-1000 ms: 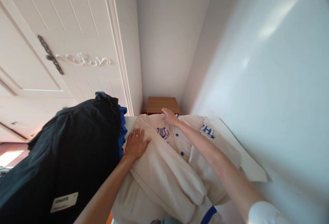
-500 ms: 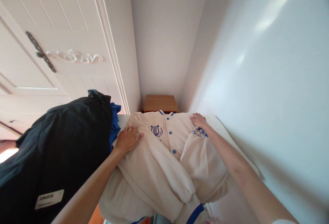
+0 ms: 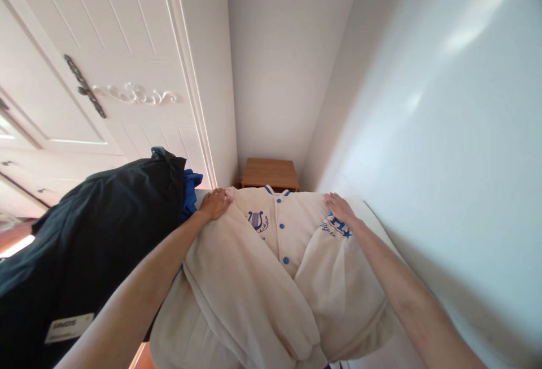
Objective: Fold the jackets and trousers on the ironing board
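Observation:
A cream baseball jacket [image 3: 254, 279] with blue snap buttons, blue-striped collar and blue embroidery lies front side up, its sleeves folded across the front. My left hand [image 3: 215, 203] rests on the jacket's left shoulder as I see it, fingers stretched out and a ring on one finger. On the opposite shoulder lies my right hand [image 3: 341, 209], palm down with fingers extended, just above an embroidered sleeve patch. The jacket's lower hem runs out of view at the bottom.
To the left is a black garment [image 3: 114, 233] with a white label, and blue cloth [image 3: 192, 191] shows beside it. A white cabinet [image 3: 139, 64] with a dark handle stands beyond. A small wooden table [image 3: 271, 172] sits at the back. A pale wall [image 3: 444, 132] rises on the right.
My left hand has slid up from the sleeve's upper part to the shoulder's top edge. My right hand stays on its shoulder, and the view has shifted slightly.

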The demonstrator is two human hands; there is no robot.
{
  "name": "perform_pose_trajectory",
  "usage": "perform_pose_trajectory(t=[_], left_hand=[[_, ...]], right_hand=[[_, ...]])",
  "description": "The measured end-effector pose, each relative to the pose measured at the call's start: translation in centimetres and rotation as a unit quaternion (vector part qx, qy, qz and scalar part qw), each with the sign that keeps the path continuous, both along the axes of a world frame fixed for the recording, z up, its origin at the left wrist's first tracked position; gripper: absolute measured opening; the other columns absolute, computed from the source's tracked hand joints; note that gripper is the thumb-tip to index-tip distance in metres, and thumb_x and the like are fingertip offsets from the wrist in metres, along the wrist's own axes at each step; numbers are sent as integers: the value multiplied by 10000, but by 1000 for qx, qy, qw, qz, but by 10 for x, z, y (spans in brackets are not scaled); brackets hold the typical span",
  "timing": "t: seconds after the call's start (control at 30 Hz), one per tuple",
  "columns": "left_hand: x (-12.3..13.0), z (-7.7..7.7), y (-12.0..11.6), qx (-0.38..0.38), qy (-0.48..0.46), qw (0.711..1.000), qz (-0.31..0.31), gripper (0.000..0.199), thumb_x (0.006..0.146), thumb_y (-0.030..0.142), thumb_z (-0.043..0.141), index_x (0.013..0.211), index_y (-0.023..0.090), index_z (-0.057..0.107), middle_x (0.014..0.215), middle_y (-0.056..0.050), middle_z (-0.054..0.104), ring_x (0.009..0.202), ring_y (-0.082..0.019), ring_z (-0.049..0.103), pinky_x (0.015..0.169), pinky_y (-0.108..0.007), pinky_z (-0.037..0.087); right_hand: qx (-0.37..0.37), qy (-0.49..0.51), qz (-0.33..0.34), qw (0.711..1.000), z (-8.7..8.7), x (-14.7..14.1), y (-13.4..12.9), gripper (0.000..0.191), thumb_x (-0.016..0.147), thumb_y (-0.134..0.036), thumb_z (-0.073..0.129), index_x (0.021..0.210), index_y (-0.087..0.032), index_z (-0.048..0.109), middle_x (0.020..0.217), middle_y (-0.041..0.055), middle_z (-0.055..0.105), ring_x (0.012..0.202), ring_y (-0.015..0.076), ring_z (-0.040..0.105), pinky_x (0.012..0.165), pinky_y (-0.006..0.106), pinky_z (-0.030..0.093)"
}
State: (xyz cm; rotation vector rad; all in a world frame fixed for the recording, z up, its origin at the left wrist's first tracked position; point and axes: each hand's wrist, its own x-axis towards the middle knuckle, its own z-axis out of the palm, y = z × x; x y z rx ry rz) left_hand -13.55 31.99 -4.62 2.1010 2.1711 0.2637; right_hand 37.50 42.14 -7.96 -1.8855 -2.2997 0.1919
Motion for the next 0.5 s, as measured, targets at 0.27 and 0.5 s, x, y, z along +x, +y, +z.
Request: perform_pose_trajectory(t=[0.27, 0.5], left_hand=[[-9, 12, 32, -32, -87, 993, 68, 527, 971, 522, 342, 1091, 167, 713, 1274, -124, 679, 1226, -297, 589, 1017, -370, 437], [-18, 3, 58, -23, -157, 976, 146, 340, 906, 423, 522, 940, 160, 736, 1026, -82, 755, 1005, -254, 690, 917, -336, 483]], right_hand=[[19, 8, -40, 999, -3, 0, 9, 512, 1015, -432, 329, 1432, -217, 532, 1554, 97, 441, 1470, 264, 330, 1209, 510, 214], [74, 50, -131, 987, -4, 12, 14, 414, 960, -341, 419, 1162, -117, 703, 1238, 196, 681, 1243, 297, 577, 1073, 400, 390]])
